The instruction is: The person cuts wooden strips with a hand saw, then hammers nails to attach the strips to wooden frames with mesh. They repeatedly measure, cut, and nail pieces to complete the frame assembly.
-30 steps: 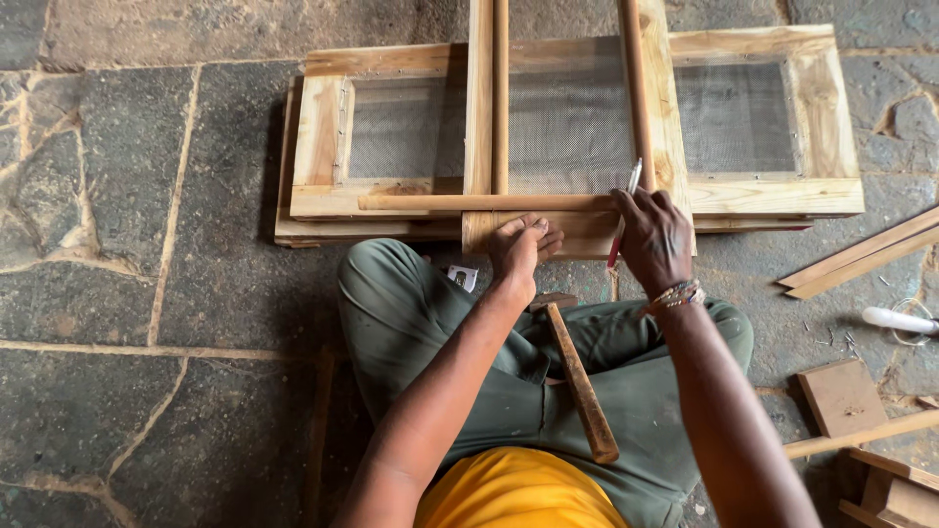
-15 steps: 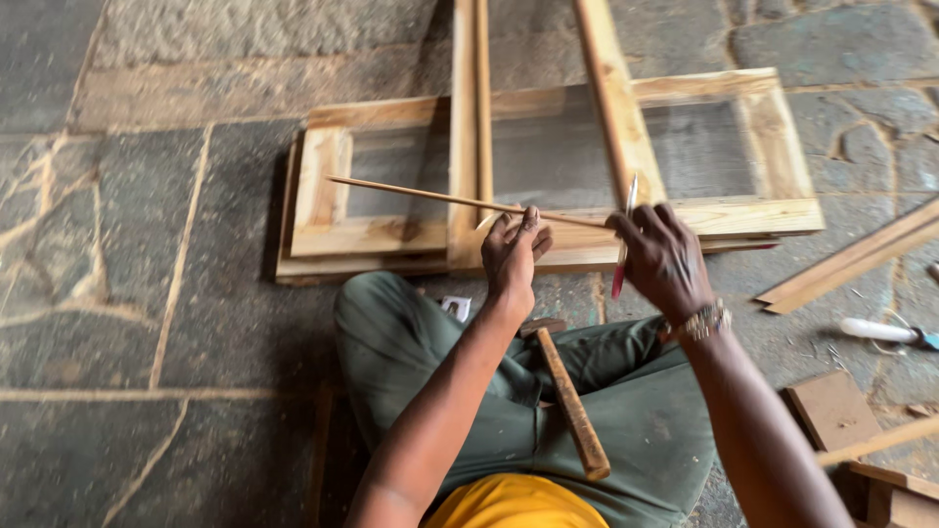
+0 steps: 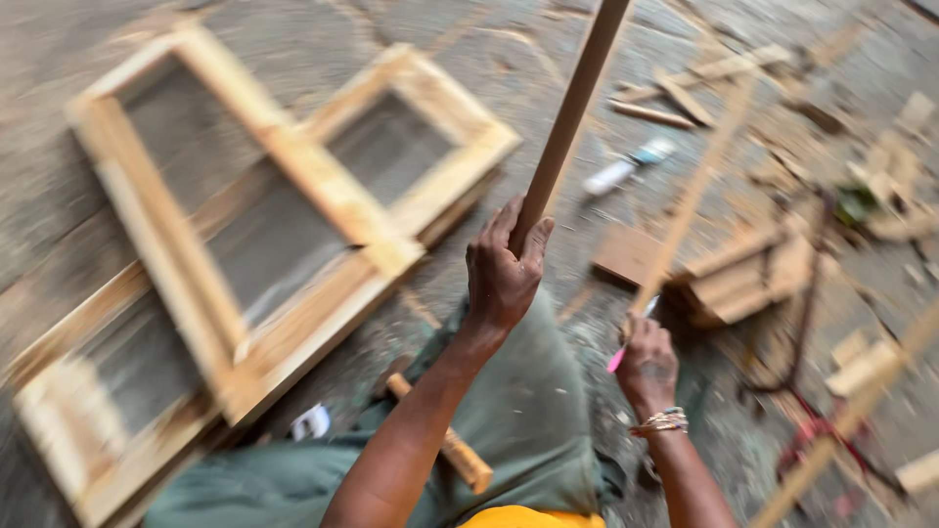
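While the left hand (image 3: 504, 269) grips 1 wooden strip (image 3: 572, 108) and the right hand (image 3: 646, 364) clasps a pink pencil (image 3: 618, 358) against a thinner strip (image 3: 690, 200), stock is being picked; laying it on the mesh frame (image 3: 245, 254) needs alignment.

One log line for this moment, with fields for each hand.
left hand: grips stick | right hand: grips thin strip, pink pen | frame: on floor | view: blurred

**Both hands raised, fingers closed**

The left hand (image 3: 504, 269) is lifted ahead of the body, forearm bare and angled up from the lower middle, fingers wrapped tight and thumb pressed alongside. The right hand (image 3: 646, 367) sits lower and to the right, fist closed, knuckles up, wrist slightly bent and wearing a beaded bracelet.
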